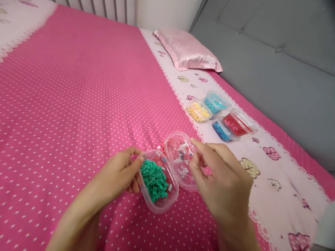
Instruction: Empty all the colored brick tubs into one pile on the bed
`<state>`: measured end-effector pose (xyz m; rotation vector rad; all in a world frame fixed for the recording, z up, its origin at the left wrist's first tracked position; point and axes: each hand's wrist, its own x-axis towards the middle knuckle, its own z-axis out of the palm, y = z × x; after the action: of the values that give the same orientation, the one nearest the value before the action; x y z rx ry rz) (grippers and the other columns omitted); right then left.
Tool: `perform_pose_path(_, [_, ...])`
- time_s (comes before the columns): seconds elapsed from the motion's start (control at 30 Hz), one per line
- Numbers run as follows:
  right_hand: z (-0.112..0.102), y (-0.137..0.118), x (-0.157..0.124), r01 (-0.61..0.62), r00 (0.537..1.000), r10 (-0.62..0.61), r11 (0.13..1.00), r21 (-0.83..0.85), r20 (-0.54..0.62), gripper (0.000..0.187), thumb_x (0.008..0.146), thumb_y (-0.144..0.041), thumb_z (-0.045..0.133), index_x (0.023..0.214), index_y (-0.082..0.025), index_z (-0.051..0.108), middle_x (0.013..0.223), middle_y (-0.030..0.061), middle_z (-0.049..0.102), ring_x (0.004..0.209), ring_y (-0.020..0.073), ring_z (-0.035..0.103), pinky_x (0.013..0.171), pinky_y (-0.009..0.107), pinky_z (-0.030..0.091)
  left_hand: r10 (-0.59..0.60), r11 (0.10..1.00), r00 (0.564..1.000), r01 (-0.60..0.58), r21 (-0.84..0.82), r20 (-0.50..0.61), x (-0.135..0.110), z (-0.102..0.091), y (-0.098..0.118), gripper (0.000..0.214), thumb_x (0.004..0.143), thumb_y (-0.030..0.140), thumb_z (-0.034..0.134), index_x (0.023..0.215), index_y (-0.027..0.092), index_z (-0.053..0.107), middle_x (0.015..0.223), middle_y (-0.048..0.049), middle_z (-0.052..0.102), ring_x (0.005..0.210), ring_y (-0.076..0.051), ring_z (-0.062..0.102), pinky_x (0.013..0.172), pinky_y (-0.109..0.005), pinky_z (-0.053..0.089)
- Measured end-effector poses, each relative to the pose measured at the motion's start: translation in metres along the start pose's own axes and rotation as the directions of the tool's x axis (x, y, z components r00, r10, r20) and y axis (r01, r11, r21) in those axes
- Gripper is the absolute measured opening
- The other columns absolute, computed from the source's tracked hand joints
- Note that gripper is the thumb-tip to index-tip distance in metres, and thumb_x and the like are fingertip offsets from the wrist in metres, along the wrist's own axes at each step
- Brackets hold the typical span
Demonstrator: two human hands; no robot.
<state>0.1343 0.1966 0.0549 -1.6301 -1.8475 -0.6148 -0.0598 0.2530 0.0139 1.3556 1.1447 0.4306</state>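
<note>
My left hand (122, 173) grips the left rim of a clear oval container (159, 206) that lies on the pink dotted bedsheet and holds a heap of small green bricks (154, 181). Right beside it sits a second clear container (172, 141) with a few white and pink pieces inside. My right hand (221, 178) hovers over this second container, fingers pinched together at its right edge; whether a piece sits between them is hidden.
Several lidded clear tubs stand farther right on the bed: yellow bricks (198, 111), teal (216, 102), blue (221, 131), red (236, 124). A pink satin pillow (188, 51) lies at the back. A grey padded headboard (277, 63) runs along the right.
</note>
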Motion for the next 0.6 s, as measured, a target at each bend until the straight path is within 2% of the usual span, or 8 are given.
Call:
perform_pose_path(0.07, [-0.003, -0.001, 0.000, 0.000, 0.999, 0.000, 1.000, -0.013, -0.049, 0.029, 0.081, -0.006, 0.054, 0.100, -0.021, 0.068, 0.079, 0.0011, 0.066, 0.067, 0.0103, 0.060, 0.064, 0.021, 0.048, 0.000, 1.000, 1.000, 0.000, -0.003, 0.003, -0.001, 0.000, 0.002, 0.031, 0.086, 0.049, 0.044, 0.086, 0.018, 0.046, 0.047, 0.0024, 0.060, 0.043, -0.015, 0.058, 0.041, -0.023, 0.045])
perform_pose_path(0.13, [-0.004, 0.001, -0.001, -0.030, 0.999, 0.029, 0.999, -0.023, -0.046, 0.030, 0.082, -0.007, 0.053, 0.102, -0.024, 0.068, 0.082, 0.0020, 0.066, 0.071, 0.0115, 0.061, 0.066, 0.023, 0.049, -0.001, 1.000, 1.000, 0.001, -0.002, 0.001, -0.001, 0.000, 0.004, 0.031, 0.086, 0.049, 0.044, 0.086, 0.018, 0.047, 0.047, 0.0020, 0.060, 0.043, -0.015, 0.058, 0.041, -0.023, 0.045])
perform_pose_path(0.2, [-0.004, 0.002, -0.002, -0.050, 0.999, 0.050, 0.999, -0.011, 0.005, 0.032, 0.084, -0.008, 0.051, 0.105, -0.024, 0.068, 0.085, 0.0037, 0.067, 0.074, 0.0133, 0.062, 0.068, 0.025, 0.050, -0.006, 1.000, 1.000, 0.006, -0.002, -0.001, -0.001, 0.001, 0.004, 0.030, 0.087, 0.048, 0.044, 0.086, 0.018, 0.047, 0.047, 0.0018, 0.061, 0.043, -0.015, 0.059, 0.041, -0.023, 0.045])
perform_pose_path(0.3, [0.002, 0.000, -0.004, -0.024, 0.994, 0.016, 0.997, 0.072, 0.106, 0.032, 0.085, -0.009, 0.048, 0.108, -0.022, 0.067, 0.085, 0.0052, 0.067, 0.074, 0.0146, 0.062, 0.068, 0.028, 0.052, -0.011, 1.000, 1.000, 0.011, -0.006, -0.001, -0.001, 0.001, 0.004, 0.030, 0.088, 0.049, 0.043, 0.086, 0.019, 0.047, 0.047, 0.0016, 0.061, 0.043, -0.016, 0.059, 0.042, -0.024, 0.045])
perform_pose_path(0.47, [0.010, -0.021, -0.013, -0.027, 0.985, -0.021, 0.963, 0.267, 0.174, 0.029, 0.085, -0.008, 0.050, 0.107, -0.018, 0.067, 0.086, 0.0066, 0.066, 0.074, 0.0139, 0.062, 0.067, 0.025, 0.053, -0.011, 1.000, 1.000, 0.011, -0.019, -0.012, -0.001, 0.002, 0.005, 0.032, 0.087, 0.051, 0.043, 0.081, 0.020, 0.049, 0.046, 0.0021, 0.059, 0.043, -0.017, 0.059, 0.042, -0.025, 0.046])
perform_pose_path(0.6, [0.017, -0.043, -0.026, -0.016, 0.975, -0.069, 0.925, 0.380, 0.210, 0.027, 0.086, -0.009, 0.051, 0.107, -0.016, 0.066, 0.086, 0.0076, 0.064, 0.078, 0.0164, 0.061, 0.070, 0.029, 0.054, -0.017, 0.997, 0.999, 0.014, -0.079, -0.045, -0.004, 0.003, 0.007, 0.040, 0.087, 0.056, 0.040, 0.070, 0.020, 0.048, 0.047, 0.0013, 0.059, 0.044, -0.016, 0.058, 0.045, -0.027, 0.047])
